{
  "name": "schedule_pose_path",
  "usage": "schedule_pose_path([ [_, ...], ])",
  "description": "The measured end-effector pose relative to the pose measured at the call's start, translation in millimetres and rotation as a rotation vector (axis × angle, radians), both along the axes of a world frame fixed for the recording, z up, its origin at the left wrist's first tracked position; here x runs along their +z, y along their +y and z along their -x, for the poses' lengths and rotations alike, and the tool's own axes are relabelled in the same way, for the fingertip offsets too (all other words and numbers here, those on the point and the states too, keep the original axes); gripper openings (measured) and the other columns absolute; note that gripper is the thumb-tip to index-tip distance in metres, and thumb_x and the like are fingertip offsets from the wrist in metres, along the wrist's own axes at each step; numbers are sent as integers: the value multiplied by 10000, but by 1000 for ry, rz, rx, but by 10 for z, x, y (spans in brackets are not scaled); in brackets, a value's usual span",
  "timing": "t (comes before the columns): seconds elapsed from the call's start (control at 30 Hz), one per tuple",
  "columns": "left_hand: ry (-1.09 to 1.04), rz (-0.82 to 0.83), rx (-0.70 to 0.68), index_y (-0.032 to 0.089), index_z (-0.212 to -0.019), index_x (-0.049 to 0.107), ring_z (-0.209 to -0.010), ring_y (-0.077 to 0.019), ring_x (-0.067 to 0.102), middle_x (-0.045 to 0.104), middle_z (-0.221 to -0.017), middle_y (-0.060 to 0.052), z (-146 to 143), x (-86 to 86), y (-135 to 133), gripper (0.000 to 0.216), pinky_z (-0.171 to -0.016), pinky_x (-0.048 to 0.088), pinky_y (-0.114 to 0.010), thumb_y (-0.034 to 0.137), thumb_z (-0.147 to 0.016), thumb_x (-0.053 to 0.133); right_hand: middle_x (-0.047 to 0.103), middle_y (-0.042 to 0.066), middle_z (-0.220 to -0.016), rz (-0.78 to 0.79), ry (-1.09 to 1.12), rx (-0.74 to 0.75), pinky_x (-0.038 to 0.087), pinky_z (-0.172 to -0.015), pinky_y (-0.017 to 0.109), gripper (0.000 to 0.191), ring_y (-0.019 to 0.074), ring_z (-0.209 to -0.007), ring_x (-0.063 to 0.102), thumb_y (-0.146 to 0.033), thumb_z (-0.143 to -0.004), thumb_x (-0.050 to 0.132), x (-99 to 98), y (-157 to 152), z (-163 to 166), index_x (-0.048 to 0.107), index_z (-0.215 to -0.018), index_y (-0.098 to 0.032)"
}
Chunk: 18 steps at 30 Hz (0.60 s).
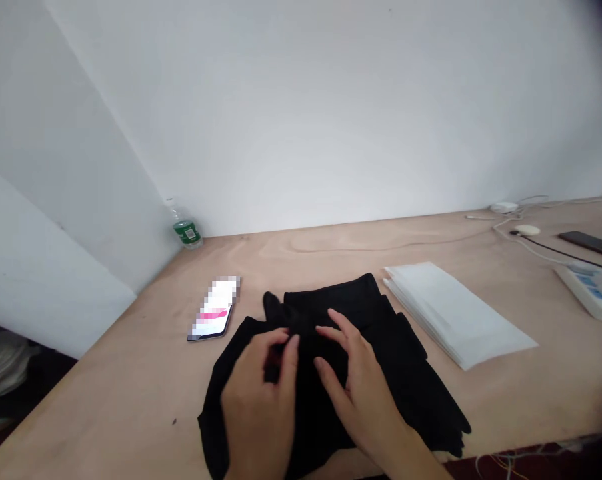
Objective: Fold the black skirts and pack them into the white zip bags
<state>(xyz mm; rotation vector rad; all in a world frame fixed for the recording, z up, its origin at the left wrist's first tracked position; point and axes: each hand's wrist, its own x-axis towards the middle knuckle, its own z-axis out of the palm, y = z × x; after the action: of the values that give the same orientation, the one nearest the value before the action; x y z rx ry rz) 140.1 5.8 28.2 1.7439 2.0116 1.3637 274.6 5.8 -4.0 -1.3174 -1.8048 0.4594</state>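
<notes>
A pile of black cloth [391, 347] lies on the wooden table [131, 400] right in front of me. My left hand [261, 407] rests on its left part, fingers curled and pinching a small fold of the black cloth. My right hand [355, 387] lies on the middle of the cloth with its fingers stretched out and slightly spread, pressing the fabric flat.
A phone [213, 315] with a lit screen lies left of the cloth. A stack of white sheets [455, 313] sits to the right. A green-labelled bottle [185, 228] stands by the wall. Cables, a dark phone [593, 243] and a power strip [588, 288] are at far right.
</notes>
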Motion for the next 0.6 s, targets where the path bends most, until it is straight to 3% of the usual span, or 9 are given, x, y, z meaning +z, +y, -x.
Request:
schedule_pose_path([
  [0.1,95,-55,-227,231,-898,610,-771,-191,609,663,-868,-41,-245,-134,42,153,-697,480,-330,314,-829,502,583,69,-1160,-39,-38,27,372,-936,435,594,184,-1028,557,-134,-841,365,6,-16,-104,184,-1387,-281],
  [0.23,203,-78,-425,233,-925,604,-844,-195,604,670,-955,-43,-348,-268,11,151,-731,474,-354,198,-824,498,628,35,-1087,36,-145,2,395,-860,393,496,184,-975,570,-83,-785,389,-73,61,-226,461,-1233,-283],
  [0.3,204,-113,-463,237,-916,606,-897,-198,600,665,-1000,-45,-296,-289,-49,144,-767,470,-356,192,-809,521,632,38,-1087,86,-197,-61,391,-833,404,460,203,-995,557,-95,-768,411,-105,85,-279,514,-1181,-270],
  [0.37,170,-135,-422,240,-912,609,-934,-204,594,655,-1026,-54,-199,-289,-109,134,-798,464,-355,218,-805,530,631,45,-1092,107,-265,-107,382,-821,418,469,215,-1014,542,-102,-765,408,-125,75,-327,508,-1194,-262],
  [0.43,131,-95,-277,239,-921,607,-911,-219,599,653,-1004,-60,-90,-282,-142,148,-789,466,-367,293,-807,528,617,49,-1124,93,-353,-138,368,-824,436,487,229,-1039,519,-103,-759,400,-150,38,-369,500,-1209,-259],
  [0.53,129,142,-68,234,-1009,584,-792,-247,609,655,-891,-57,16,-270,-114,320,-727,467,-412,454,-794,496,544,62,-1244,58,-485,-197,356,-815,468,475,280,-1100,465,-122,-744,411,-223,-22,-406,528,-1187,-248],
  [0.6,147,316,-55,219,-1109,540,-746,-258,609,647,-830,-55,16,-263,-61,445,-734,452,-442,519,-793,452,502,71,-1293,45,-541,-226,361,-801,477,459,309,-1124,437,-149,-744,422,-281,-44,-408,542,-1177,-239],
])
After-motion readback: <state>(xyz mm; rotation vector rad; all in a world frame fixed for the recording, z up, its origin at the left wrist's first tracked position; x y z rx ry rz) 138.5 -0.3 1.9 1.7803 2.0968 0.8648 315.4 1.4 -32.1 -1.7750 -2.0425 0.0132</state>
